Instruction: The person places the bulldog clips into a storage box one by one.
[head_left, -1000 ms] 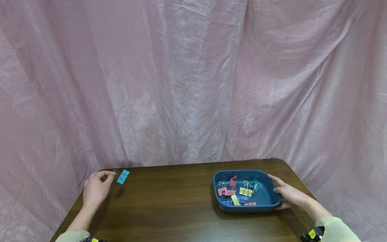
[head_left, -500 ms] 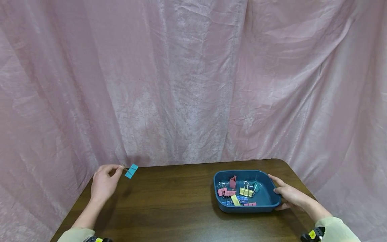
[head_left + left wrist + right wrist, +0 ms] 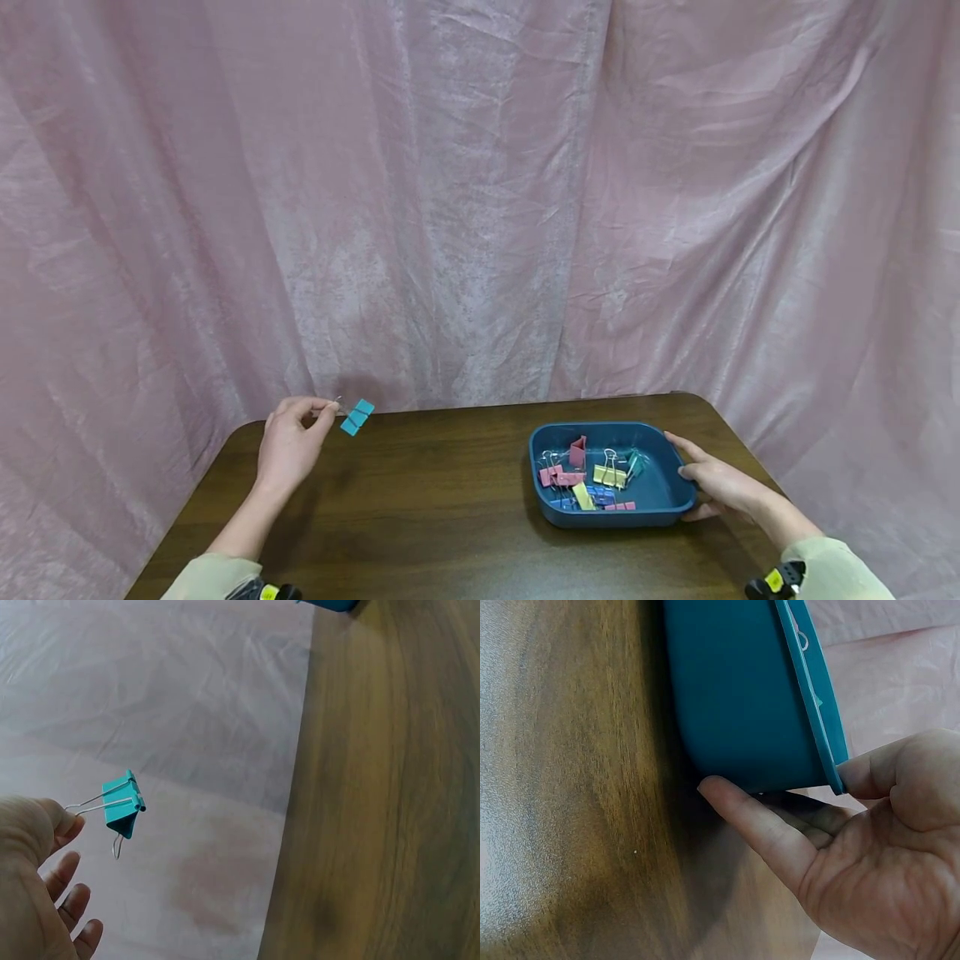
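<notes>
High over the table's left part, my left hand (image 3: 291,448) pinches a turquoise binder clip (image 3: 357,417) by one wire handle, between thumb and fingertips. In the left wrist view the clip (image 3: 118,806) hangs in the air, its other handle pointing down. At the right, a dark blue plastic box (image 3: 615,518) stands on the table with pink, yellow, blue and green binder clips inside. My right hand (image 3: 718,485) grips the box at its right end, thumb at the rim and fingers against the outer wall.
The brown wooden table (image 3: 420,500) has rounded far corners. A pink curtain (image 3: 465,208) hangs just behind its far edge.
My left hand has moved right and slightly up and away with the turquoise binder clip. My right hand and the box have stayed in place.
</notes>
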The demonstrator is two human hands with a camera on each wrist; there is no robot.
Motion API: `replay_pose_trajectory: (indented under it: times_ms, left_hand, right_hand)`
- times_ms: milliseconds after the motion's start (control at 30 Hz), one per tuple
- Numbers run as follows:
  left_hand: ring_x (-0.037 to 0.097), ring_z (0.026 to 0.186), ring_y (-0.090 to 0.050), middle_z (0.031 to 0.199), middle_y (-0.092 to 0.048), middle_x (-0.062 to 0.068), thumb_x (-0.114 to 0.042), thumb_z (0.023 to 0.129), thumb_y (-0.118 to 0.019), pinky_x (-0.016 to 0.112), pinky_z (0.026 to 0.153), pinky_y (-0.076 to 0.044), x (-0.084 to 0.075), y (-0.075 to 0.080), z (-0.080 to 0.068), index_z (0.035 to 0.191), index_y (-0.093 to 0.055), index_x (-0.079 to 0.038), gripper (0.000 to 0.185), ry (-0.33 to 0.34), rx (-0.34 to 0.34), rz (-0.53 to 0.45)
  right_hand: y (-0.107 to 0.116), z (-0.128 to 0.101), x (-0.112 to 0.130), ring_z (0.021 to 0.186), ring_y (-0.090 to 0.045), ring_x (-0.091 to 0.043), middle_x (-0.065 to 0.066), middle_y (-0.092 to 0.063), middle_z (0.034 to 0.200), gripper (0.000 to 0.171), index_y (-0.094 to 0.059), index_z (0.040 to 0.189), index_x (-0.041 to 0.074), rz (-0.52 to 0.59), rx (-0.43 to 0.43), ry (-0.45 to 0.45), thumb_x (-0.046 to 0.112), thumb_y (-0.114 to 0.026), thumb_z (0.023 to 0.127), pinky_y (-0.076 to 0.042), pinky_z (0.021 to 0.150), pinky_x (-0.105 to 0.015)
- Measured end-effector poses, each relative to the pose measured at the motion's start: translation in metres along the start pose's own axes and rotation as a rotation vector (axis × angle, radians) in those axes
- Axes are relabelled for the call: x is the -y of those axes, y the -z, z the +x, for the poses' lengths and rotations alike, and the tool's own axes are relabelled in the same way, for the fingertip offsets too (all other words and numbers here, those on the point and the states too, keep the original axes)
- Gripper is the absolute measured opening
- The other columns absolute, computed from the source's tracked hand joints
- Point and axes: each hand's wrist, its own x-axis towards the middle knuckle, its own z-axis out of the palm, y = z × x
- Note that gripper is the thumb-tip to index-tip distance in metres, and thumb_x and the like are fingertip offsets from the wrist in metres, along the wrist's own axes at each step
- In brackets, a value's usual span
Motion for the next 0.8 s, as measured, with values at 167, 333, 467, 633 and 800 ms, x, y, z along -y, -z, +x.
replay_pose_trajectory:
  times_ms: [167,333,467,633,800]
  left_hand:
    - [0.031,0.11,-0.053,0.123,-0.061,0.011,-0.035,0.102,-0.064,0.043,0.087,-0.042,-0.009,-0.007,0.002,0.107,-0.077,-0.009,0.03,-0.043,-0.028,-0.022]
    - [0.03,0.111,-0.054,0.125,-0.061,0.008,-0.036,0.101,-0.065,0.043,0.087,-0.043,-0.019,-0.015,0.003,0.106,-0.078,-0.011,0.028,-0.046,-0.021,-0.053]
    - [0.03,0.114,-0.053,0.126,-0.06,0.006,-0.039,0.102,-0.064,0.045,0.089,-0.043,-0.027,-0.023,0.003,0.108,-0.077,-0.012,0.031,-0.029,0.022,-0.079]
    - [0.03,0.117,-0.052,0.126,-0.059,0.007,-0.039,0.102,-0.063,0.049,0.092,-0.045,-0.039,-0.033,0.003,0.109,-0.077,-0.011,0.032,-0.023,0.064,-0.102]
    - [0.031,0.116,-0.051,0.124,-0.059,0.006,-0.036,0.102,-0.065,0.047,0.093,-0.046,-0.048,-0.043,0.001,0.106,-0.077,-0.012,0.028,-0.033,0.078,-0.117]
  right_hand:
    - [0.001,0.0,0.0,0.132,-0.025,-0.073,-0.039,0.007,0.158,0.07,-0.001,0.164,0.011,-0.007,0.0,0.007,0.003,-0.035,0.104,-0.057,0.079,-0.062]
    - [0.001,0.0,0.0,0.132,-0.024,-0.073,-0.039,0.008,0.158,0.07,-0.001,0.164,0.011,-0.013,0.0,0.009,0.003,-0.035,0.104,-0.057,0.079,-0.061]
    - [0.001,0.0,-0.001,0.132,-0.024,-0.072,-0.039,0.008,0.158,0.07,-0.001,0.164,0.01,-0.006,0.0,0.01,0.003,-0.035,0.104,-0.057,0.079,-0.061]
    - [0.0,0.0,-0.001,0.133,-0.024,-0.072,-0.04,0.007,0.158,0.07,-0.001,0.164,0.01,0.004,-0.002,0.007,0.002,-0.035,0.103,-0.057,0.079,-0.061]
    - [0.0,0.001,-0.001,0.133,-0.022,-0.072,-0.04,0.007,0.158,0.07,0.0,0.164,0.011,0.011,-0.001,0.001,0.002,-0.034,0.104,-0.057,0.079,-0.062]
